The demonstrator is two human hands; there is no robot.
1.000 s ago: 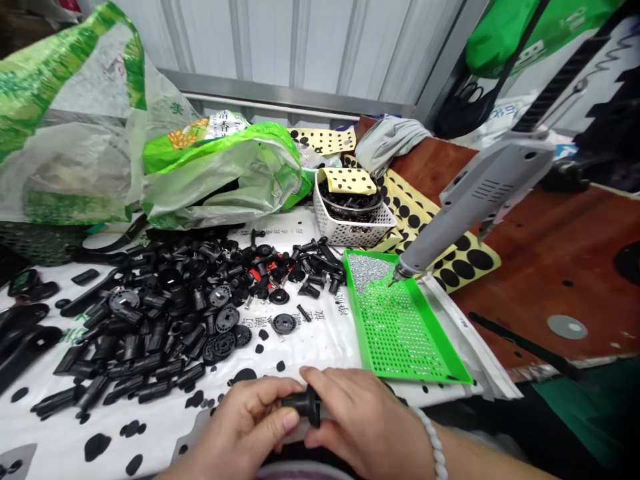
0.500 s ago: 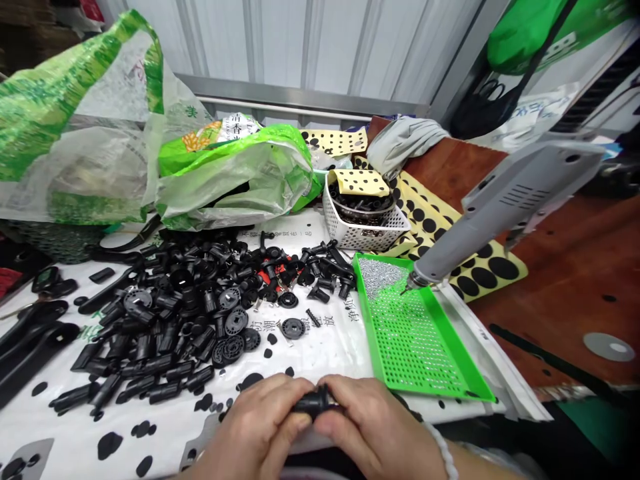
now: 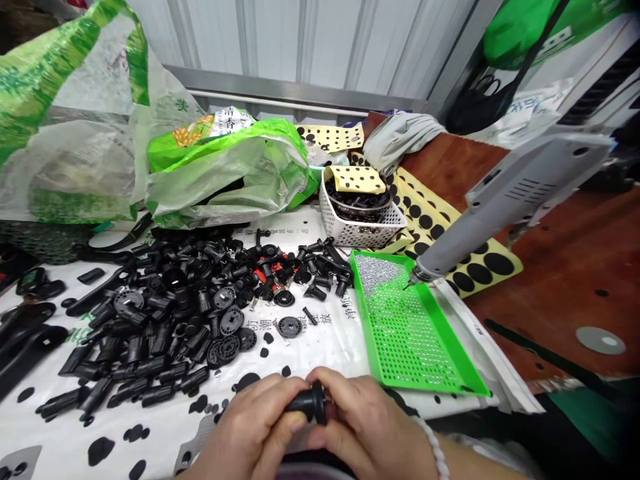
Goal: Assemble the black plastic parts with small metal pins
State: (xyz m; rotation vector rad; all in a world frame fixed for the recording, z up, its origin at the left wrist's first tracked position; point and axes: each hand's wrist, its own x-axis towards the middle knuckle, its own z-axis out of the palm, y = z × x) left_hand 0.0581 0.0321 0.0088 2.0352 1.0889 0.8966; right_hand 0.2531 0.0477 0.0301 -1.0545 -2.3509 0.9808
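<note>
At the bottom middle, my left hand [image 3: 250,427] is closed around a black cylindrical plastic part [image 3: 306,404], thumb below and fingers above. The part lies roughly sideways, with a wide flange at its right end. My right hand [image 3: 367,420] pinches at that flanged end; a small bit between its fingertips is mostly hidden. Beyond my left hand spreads a heap of black plastic parts [image 3: 165,320], ribbed cylinders and round discs among them. A single black disc [image 3: 289,327] and a short black spring-like piece [image 3: 309,316] lie at the heap's right side.
A green perforated tray [image 3: 371,340] of small silvery screws is at the right, with a grey electric screwdriver [image 3: 475,237] tilted over it. Behind are a white basket [image 3: 345,230], dotted sticker sheets [image 3: 483,270] and plastic bags [image 3: 235,190]. Black handle-like parts [image 3: 30,360] lie far left.
My right fingertips have drawn slightly back from the black part, so its flange shows more. My left hand keeps its hold. The whole view has shifted a little.
</note>
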